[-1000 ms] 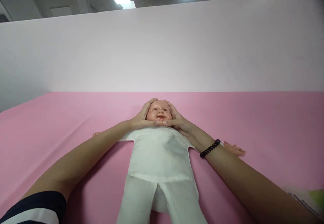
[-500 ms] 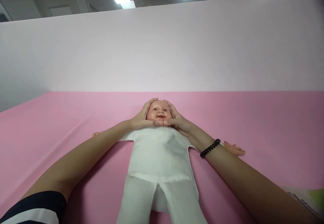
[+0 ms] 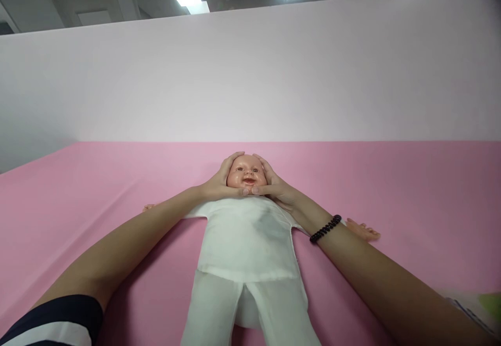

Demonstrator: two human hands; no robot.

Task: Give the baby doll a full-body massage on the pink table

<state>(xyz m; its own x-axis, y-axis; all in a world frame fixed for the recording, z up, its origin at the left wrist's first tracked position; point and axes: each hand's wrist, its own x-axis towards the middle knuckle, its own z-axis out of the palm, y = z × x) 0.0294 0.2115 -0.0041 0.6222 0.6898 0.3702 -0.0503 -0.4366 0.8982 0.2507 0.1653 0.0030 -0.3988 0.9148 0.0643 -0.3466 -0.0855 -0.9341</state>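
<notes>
- Head view: a white-clothed, plastic-headed doll (image 3: 250, 236) is laid face-up on a pink surface (image 3: 410, 194).
- Its head (image 3: 246, 171) is cupped between left hand (image 3: 219, 183) and right hand (image 3: 279, 188), fingers curved around the sides, thumbs at the chin.

Both hands (image 3: 250, 187) cupped, thumbs inward

We cup the doll's head (image 3: 247, 170) | left hand (image 3: 219, 183), right hand (image 3: 278, 186) at its sides, thumbs at chin | head near pink table (image 3: 407, 184)'s far edge
</notes>
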